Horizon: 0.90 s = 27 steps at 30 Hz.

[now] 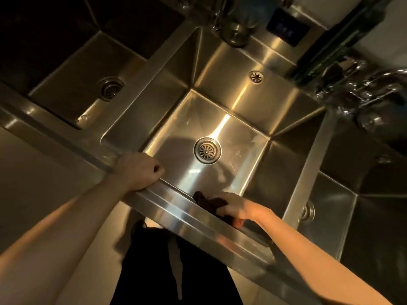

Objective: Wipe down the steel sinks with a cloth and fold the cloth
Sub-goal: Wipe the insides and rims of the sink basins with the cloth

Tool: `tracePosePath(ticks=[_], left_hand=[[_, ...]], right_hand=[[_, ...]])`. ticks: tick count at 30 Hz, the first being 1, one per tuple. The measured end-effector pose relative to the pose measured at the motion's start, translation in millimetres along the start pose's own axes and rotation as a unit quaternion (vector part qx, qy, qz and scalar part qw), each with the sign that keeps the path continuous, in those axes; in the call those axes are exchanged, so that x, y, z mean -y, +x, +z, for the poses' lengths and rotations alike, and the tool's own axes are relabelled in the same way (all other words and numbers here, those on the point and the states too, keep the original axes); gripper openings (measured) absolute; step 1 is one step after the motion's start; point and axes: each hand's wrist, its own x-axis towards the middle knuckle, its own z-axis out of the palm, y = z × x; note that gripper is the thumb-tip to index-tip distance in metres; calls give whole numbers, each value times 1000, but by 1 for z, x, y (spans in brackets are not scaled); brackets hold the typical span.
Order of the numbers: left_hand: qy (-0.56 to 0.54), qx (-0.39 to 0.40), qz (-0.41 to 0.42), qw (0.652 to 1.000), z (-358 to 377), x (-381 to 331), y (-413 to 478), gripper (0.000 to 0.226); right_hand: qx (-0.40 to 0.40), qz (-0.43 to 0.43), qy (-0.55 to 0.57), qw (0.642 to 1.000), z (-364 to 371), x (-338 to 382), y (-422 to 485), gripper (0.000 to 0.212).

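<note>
A row of three steel sinks runs across the view. The middle sink (231, 102) lies right below me, with a round drain (207, 150) in its floor. My right hand (235, 208) grips a dark bunched cloth (209, 202) and presses it against the inside of the middle sink's near wall, just under the front rim. My left hand (137, 170) is curled over the front rim (176, 208) of the sinks, to the left of the cloth.
The left sink (72, 84) and the right sink (343, 216) flank the middle one. A faucet (363, 93) juts in at the upper right. A metal cup (235, 34) and a dark panel (286, 27) sit on the back ledge.
</note>
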Motion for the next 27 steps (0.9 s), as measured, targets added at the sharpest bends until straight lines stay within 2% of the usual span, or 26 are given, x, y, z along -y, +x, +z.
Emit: tracePosePath(ticks=[1,3,5,7,9,11,12,14,16,19,20,22,27], left_hand=[[-1,3,2,1000,0,1,0,40],[-12,4,12,1000,1,1,0,41],[-31,-7,0,1000,3,1,-4,37],[-44,-29,-12,999,3,-1,-7,31],[-76,-50,-26,996,1,-6,-13,27],[-106,-79,10,991,-1,-15,-27,31],[-100,-84,44,991,6,-18,-36,35],[-72,-75,93,990,21,-22,-55,46],[-64,-46,108,991,26,-21,-67,56],[-47,-34,163,985,20,-12,-71,77],[-47,-36,180,982,17,-8,-71,78],[-57,-41,194,979,15,-2,-69,76],[-72,-72,193,976,14,-5,-69,64]], right_hand=[[-44,-35,-14,998,3,4,-18,56],[-181,-111,-30,977,13,7,-57,52],[-286,-117,-103,946,36,-2,-93,48],[-315,-99,-221,918,65,-17,-118,47],[-345,-95,-274,893,99,-46,-142,41],[-399,-10,-260,879,130,-73,-174,38],[-432,78,-232,868,140,-86,-190,43],[-457,256,-176,833,151,-100,-211,50],[-448,339,-144,815,157,-98,-208,49],[-469,306,-189,807,161,-52,-177,48],[-500,276,-215,792,161,-34,-164,47],[-517,244,-231,787,158,9,-139,46],[-469,178,-227,835,147,63,-98,50]])
